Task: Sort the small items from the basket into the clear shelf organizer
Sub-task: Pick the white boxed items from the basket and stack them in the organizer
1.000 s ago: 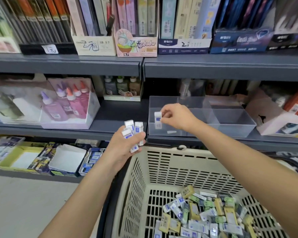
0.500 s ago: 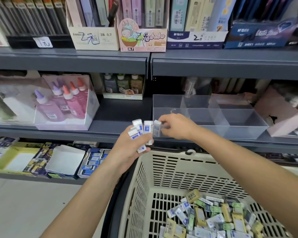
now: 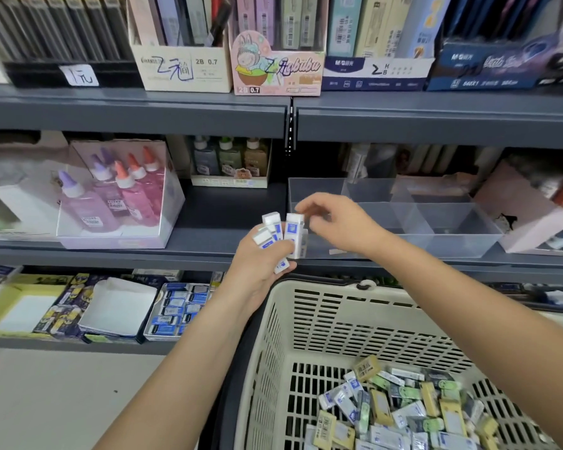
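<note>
My left hand (image 3: 257, 271) grips a small bunch of white erasers with blue labels (image 3: 268, 237) in front of the shelf edge. My right hand (image 3: 342, 225) reaches across to that bunch, and its thumb and forefinger pinch the top of the rightmost eraser (image 3: 292, 227). Behind them stands the clear shelf organizer (image 3: 452, 228) with several compartments. One white eraser (image 3: 303, 246) stands upright in its front left corner. Below, the beige basket (image 3: 306, 297) holds a heap of mixed small erasers (image 3: 403, 414) in white, yellow and green wrappers.
A box of pink and purple glue bottles (image 3: 117, 196) sits left on the same shelf, small bottles (image 3: 229, 160) behind. Pencil-lead boxes (image 3: 273, 69) line the shelf above. Trays of erasers (image 3: 176, 310) fill the lower shelf. A pink box (image 3: 533, 216) stands right of the organizer.
My right hand set one eraser down in the organizer's front left corner, let it go, and came back to the bunch in my left hand. The camera tilted slightly.
</note>
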The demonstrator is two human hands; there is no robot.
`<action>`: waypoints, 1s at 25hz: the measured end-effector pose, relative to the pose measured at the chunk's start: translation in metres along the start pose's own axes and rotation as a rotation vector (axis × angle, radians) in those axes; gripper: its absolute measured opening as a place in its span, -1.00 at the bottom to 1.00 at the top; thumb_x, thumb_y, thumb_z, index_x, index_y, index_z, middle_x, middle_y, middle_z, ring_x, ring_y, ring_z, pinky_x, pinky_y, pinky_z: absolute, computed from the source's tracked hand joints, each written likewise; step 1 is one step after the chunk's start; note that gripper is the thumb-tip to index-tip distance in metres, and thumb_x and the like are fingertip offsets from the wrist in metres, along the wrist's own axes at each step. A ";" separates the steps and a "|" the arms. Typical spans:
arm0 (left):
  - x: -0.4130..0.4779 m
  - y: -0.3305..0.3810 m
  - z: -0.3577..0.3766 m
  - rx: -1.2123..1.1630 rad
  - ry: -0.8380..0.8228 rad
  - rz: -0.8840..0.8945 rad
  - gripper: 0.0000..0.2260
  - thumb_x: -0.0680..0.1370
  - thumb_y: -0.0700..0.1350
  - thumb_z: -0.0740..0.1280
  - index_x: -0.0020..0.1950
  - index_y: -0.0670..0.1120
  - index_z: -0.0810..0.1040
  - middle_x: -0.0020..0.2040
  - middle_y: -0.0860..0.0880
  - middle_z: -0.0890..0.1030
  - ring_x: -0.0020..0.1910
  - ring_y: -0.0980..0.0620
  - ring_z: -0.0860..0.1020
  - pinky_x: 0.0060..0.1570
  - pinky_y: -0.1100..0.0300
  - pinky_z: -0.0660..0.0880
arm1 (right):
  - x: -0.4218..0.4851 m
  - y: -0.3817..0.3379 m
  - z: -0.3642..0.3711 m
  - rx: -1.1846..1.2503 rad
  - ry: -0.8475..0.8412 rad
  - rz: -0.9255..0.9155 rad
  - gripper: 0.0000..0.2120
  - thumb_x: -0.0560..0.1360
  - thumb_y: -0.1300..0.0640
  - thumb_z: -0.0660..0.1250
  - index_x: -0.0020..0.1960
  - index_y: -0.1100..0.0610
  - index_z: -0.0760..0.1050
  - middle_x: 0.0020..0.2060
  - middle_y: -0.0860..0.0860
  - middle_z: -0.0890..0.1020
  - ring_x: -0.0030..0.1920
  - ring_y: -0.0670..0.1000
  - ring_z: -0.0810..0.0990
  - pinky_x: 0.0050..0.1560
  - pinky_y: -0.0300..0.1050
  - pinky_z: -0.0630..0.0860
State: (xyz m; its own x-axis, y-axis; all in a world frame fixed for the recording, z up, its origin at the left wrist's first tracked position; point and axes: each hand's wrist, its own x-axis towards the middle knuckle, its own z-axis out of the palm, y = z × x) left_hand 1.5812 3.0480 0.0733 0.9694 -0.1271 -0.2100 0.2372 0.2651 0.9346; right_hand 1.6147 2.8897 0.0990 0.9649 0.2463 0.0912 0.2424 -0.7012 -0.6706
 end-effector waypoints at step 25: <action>0.010 0.000 -0.001 -0.192 0.214 0.039 -0.84 0.50 -0.32 0.34 -0.02 -0.11 0.46 -0.22 -0.08 0.59 -0.27 0.06 0.61 -0.38 0.28 0.50 | 0.016 0.010 -0.003 -0.101 0.041 0.045 -0.87 0.50 0.13 0.33 0.03 0.02 0.59 -0.14 -0.03 0.64 -0.11 -0.05 0.60 0.02 -0.15 0.52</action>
State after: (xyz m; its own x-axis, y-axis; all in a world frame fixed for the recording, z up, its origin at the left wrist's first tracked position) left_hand 1.5911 3.0475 0.0713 0.9645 0.0854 -0.2500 0.1877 0.4443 0.8760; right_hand 1.6331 2.8849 0.0961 0.9778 0.1874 0.0942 0.2061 -0.7751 -0.5973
